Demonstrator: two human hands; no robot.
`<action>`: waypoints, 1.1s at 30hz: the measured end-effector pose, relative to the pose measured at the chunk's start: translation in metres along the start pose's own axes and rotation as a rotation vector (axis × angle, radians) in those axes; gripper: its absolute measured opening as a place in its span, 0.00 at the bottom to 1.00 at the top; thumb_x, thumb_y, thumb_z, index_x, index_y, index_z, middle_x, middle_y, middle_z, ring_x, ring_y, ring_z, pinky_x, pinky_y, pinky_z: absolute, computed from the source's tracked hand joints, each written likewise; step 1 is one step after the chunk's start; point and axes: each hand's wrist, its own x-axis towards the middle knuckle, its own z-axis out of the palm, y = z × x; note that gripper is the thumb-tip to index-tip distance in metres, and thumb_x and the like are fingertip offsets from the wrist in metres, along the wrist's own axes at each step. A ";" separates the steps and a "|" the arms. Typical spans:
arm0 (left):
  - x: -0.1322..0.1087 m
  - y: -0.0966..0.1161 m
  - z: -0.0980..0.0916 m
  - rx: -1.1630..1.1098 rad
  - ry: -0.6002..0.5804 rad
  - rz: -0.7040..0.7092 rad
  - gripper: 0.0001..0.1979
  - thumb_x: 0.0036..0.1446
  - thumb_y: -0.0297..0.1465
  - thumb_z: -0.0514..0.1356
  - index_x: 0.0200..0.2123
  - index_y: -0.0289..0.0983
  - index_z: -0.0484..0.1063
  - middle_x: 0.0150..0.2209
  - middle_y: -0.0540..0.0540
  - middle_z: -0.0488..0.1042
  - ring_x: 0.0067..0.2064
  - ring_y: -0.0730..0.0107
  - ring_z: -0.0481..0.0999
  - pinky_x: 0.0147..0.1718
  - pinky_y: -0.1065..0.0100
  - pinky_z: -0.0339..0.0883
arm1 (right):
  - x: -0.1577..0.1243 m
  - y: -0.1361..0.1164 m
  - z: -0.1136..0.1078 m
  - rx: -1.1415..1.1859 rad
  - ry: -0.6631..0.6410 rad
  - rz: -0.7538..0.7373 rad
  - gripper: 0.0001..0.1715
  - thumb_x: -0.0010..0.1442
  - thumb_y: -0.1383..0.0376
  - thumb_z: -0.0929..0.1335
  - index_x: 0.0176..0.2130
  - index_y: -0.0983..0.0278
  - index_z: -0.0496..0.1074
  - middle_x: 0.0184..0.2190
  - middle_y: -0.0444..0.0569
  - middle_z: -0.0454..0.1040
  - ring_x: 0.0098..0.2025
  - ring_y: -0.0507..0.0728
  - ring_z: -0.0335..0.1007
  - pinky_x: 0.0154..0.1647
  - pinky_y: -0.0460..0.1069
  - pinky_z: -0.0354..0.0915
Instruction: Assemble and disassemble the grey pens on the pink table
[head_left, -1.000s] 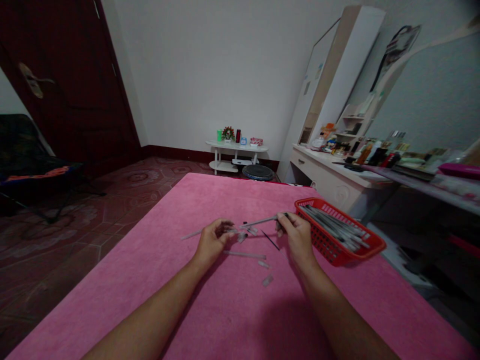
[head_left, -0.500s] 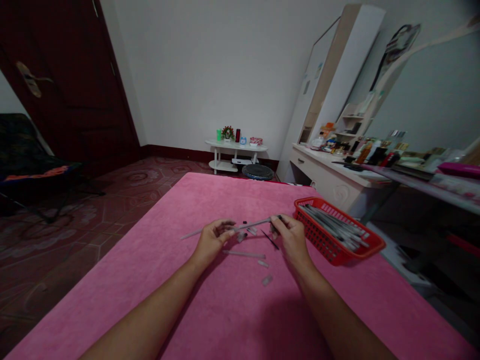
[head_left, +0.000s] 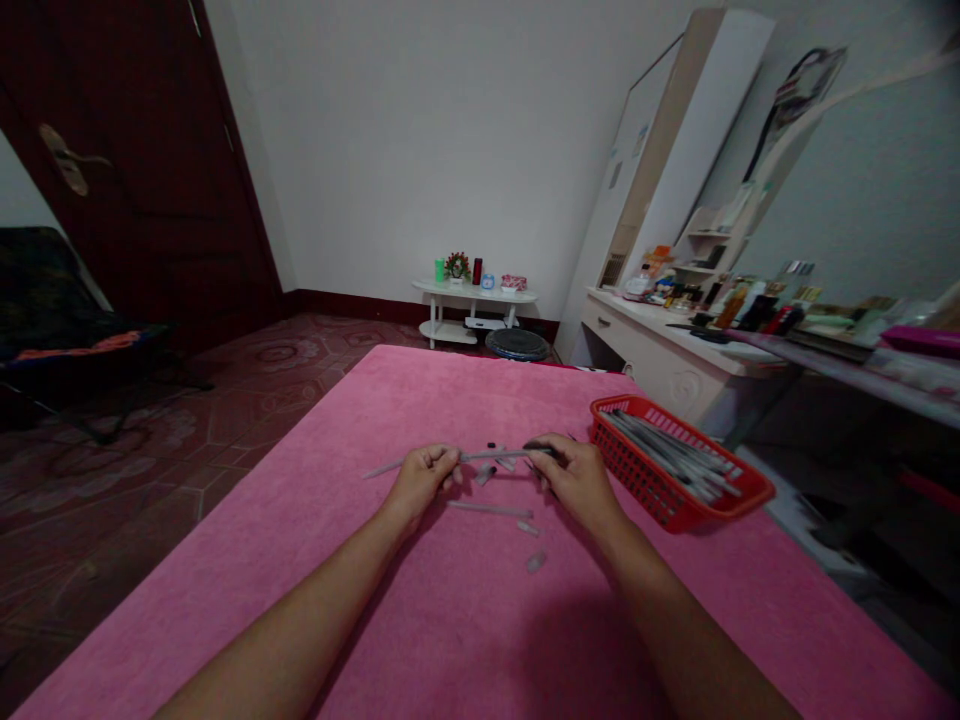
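Note:
My left hand [head_left: 429,482] pinches one end of a thin grey rod [head_left: 491,456], held level just above the pink cloth. At the rod's other end, my right hand [head_left: 574,472] is closed round a slim black object [head_left: 538,447] that lies against the rod. Its kind is not clear, and the fingers hide part of it. Beneath the rod lie small clear pieces [head_left: 486,474] and a little black bit [head_left: 491,445]. A second grey rod [head_left: 491,509] lies nearer to me, with a clear piece [head_left: 535,562] below it. Another thin rod [head_left: 382,468] shows left of my left hand.
A red plastic basket [head_left: 643,484] full of grey rods stands right of my right hand. The pink cloth [head_left: 420,620] covers the table. Beyond are a low white stand [head_left: 474,291], a dressing table [head_left: 660,345] on the right and a folding chair [head_left: 67,310] on the left.
The thin black stick that lay beside my right hand is gone from the cloth, and a slim black object now shows in that hand. My left fingers have closed on the rod's end.

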 end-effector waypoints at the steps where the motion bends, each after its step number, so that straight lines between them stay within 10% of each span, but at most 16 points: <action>1: 0.000 0.001 0.000 0.012 0.024 0.003 0.21 0.49 0.45 0.62 0.18 0.33 0.67 0.13 0.54 0.61 0.15 0.82 0.53 0.16 0.75 0.42 | -0.001 -0.001 0.001 -0.025 0.005 -0.023 0.10 0.54 0.64 0.66 0.32 0.67 0.76 0.20 0.43 0.70 0.19 0.49 0.62 0.20 0.44 0.58; 14: -0.002 0.010 -0.003 0.263 0.167 0.324 0.07 0.51 0.31 0.60 0.30 0.35 0.77 0.24 0.48 0.75 0.25 0.72 0.70 0.26 0.73 0.62 | -0.009 0.007 0.017 0.349 0.038 0.365 0.19 0.50 0.53 0.67 0.24 0.67 0.70 0.08 0.37 0.56 0.09 0.46 0.45 0.10 0.42 0.42; 23: -0.016 0.030 -0.002 0.375 0.083 0.504 0.05 0.49 0.31 0.63 0.28 0.39 0.80 0.28 0.43 0.77 0.32 0.64 0.74 0.36 0.67 0.65 | -0.004 0.014 0.008 0.638 -0.379 0.927 0.19 0.57 0.63 0.60 0.18 0.66 0.65 0.06 0.34 0.46 0.09 0.44 0.30 0.09 0.41 0.37; 30: -0.011 0.023 0.008 0.074 0.109 0.292 0.19 0.55 0.44 0.58 0.42 0.36 0.74 0.28 0.46 0.75 0.27 0.71 0.70 0.27 0.71 0.62 | -0.003 0.015 0.008 0.510 -0.105 0.442 0.17 0.51 0.55 0.69 0.26 0.67 0.69 0.12 0.36 0.58 0.11 0.44 0.43 0.12 0.41 0.44; 33: -0.008 0.013 0.007 -0.049 0.078 0.123 0.27 0.55 0.54 0.52 0.28 0.35 0.71 0.18 0.48 0.69 0.20 0.73 0.65 0.21 0.71 0.58 | -0.001 0.013 0.008 0.345 -0.050 0.271 0.18 0.52 0.54 0.68 0.23 0.66 0.68 0.13 0.38 0.60 0.12 0.46 0.49 0.13 0.42 0.44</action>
